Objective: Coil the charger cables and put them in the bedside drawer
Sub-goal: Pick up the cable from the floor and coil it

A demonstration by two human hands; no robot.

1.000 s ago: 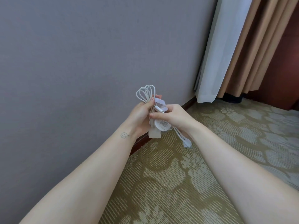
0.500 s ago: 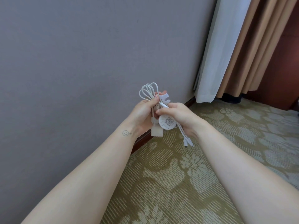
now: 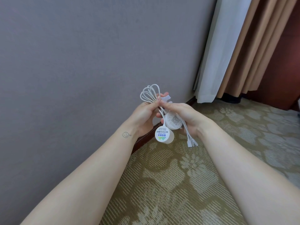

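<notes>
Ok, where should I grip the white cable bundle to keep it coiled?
Grip the cable bundle at its narrow middle, from the side, across the strands. Loops fan out above; the labelled puck and connector ends dangle below, so likely only the middle binds everything.

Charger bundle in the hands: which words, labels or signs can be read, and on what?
Round plug of the cable bundle: blue Chinese characters, upside down, too small to read surely.
White disc: QR code, no legible words.
Left wrist: smiley-face mark.
No other text shows.

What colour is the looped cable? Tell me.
The thin looped charger cable is plain white; head view.
</notes>
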